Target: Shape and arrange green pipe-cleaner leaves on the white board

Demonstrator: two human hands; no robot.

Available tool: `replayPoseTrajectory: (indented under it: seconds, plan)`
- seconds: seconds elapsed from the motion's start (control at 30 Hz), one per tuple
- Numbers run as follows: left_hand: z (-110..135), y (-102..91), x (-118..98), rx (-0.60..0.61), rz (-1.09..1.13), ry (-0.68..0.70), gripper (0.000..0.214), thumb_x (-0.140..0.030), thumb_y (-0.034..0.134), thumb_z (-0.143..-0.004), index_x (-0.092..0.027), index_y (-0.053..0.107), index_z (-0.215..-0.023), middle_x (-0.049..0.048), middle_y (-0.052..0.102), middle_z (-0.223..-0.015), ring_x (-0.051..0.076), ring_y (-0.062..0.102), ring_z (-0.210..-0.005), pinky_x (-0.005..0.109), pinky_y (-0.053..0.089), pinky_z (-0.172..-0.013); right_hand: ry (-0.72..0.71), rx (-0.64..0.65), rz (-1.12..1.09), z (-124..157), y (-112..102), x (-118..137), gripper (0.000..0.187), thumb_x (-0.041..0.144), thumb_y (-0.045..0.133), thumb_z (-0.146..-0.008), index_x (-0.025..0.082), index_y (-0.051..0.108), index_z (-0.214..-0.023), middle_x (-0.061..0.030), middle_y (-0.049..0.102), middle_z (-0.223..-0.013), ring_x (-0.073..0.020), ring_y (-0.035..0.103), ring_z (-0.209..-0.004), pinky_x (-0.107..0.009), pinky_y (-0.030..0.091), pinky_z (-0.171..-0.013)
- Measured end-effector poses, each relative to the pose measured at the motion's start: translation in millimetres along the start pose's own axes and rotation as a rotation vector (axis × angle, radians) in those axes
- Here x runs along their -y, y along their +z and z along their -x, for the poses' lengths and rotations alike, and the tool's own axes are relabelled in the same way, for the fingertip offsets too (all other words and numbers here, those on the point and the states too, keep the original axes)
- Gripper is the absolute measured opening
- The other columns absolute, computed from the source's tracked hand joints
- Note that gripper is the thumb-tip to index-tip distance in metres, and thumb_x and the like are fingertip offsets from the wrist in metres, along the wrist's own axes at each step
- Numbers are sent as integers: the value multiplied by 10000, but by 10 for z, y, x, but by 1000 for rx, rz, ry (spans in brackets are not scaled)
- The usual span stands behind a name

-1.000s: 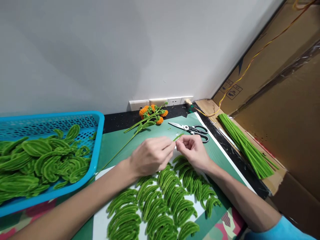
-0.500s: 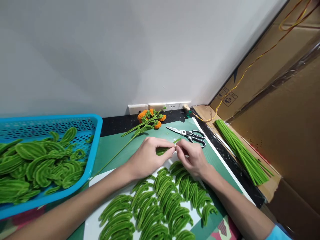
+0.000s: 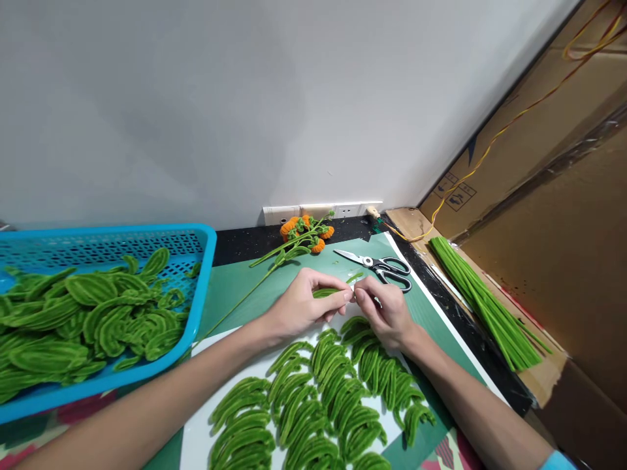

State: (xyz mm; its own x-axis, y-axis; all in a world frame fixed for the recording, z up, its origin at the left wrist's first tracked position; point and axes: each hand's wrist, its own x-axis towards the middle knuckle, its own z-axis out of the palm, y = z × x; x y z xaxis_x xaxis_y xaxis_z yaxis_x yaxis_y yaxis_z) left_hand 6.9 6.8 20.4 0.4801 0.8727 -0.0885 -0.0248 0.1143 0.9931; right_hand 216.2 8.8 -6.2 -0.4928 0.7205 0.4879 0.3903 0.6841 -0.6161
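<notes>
My left hand is closed on a fuzzy green chenille stem piece, part of which shows under its curled fingers. Thumb and fingertips of my right hand pinch at the same spot, touching the left fingertips; the end between them is too small to make out clearly. Just below both hands, curved green chenille leaves lie in several overlapping rows on a white sheet.
Left stands a blue basket with many green chenille leaves. On the green mat lie scissors and orange chenille flowers on stems. A bundle of green chenille stems rests right, beside cardboard.
The whole scene has shifted slightly right in the picture. My hands stay together with fingertips meeting, and the left fingers have changed their bend a little.
</notes>
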Motion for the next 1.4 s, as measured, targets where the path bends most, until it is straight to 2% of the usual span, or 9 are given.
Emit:
replayPoseTrajectory:
  seconds: [0.13,0.43,0.53,0.63,0.8,0.87,1.0,1.17,1.4]
  plan:
    - [16,-17,56,-21,-102,80,331,-387,743,-889,-127,765,-686,20,629,-579,84,446,-508,215,326,-489,118,25,-71,2,23,11,237,321,488,-1063,230,599,-875,5,578,-696,-137,471,-559,-282,352,-570]
    - [25,11,178,-169,-301,253,249,-289,702,-904,-142,838,-756,61,777,-744,161,657,-687,244,484,-641,398,59,-321,-56,101,79,341,428,567,-1028,205,614,-775,33,494,-633,-110,347,-536,-268,286,-512]
    - [10,17,217,-237,-333,250,208,-288,708,-903,-154,863,-868,74,821,-863,200,733,-792,278,558,-750,459,49,-366,-93,120,102,354,464,601,-997,207,583,-753,41,488,-625,-104,351,-535,-259,281,-498]
    - [-15,3,253,-257,-331,191,209,-316,745,-892,-159,865,-959,82,837,-963,222,762,-891,298,582,-835,419,25,-252,-100,112,92,316,407,579,-1002,209,572,-755,41,497,-630,-108,391,-555,-255,307,-524]
    - [-28,-4,307,-188,-161,109,325,-440,685,-973,-146,810,-1036,37,755,-769,120,615,-594,219,476,-554,381,-111,-125,-59,75,-3,288,381,552,-1014,221,535,-776,47,488,-642,-112,412,-560,-262,317,-543]
    - [-22,6,320,-187,-97,86,347,-464,688,-974,-146,784,-1074,22,720,-744,102,574,-562,204,436,-513,371,-136,-126,-39,76,-34,307,403,537,-1033,221,533,-786,42,494,-655,-117,421,-572,-267,324,-554]
    - [-3,28,323,-136,-29,63,424,-524,723,-939,-138,769,-1108,28,709,-740,93,532,-524,202,407,-471,364,-74,-230,-14,112,-46,320,480,549,-1049,217,586,-870,50,482,-646,-123,404,-564,-273,307,-540]
    - [36,35,311,-101,-18,23,460,-540,773,-897,-123,769,-1090,59,741,-805,93,554,-541,221,458,-522,354,-20,-312,-21,142,-44,404,512,557,-1047,203,619,-794,17,553,-651,-134,438,-587,-286,333,-563]
    - [51,50,267,-101,-37,-13,441,-540,769,-904,-113,709,-808,115,788,-820,92,575,-519,227,453,-533,431,-227,-424,-48,123,-73,421,568,653,-981,213,576,-768,45,463,-628,-119,369,-558,-273,292,-510]
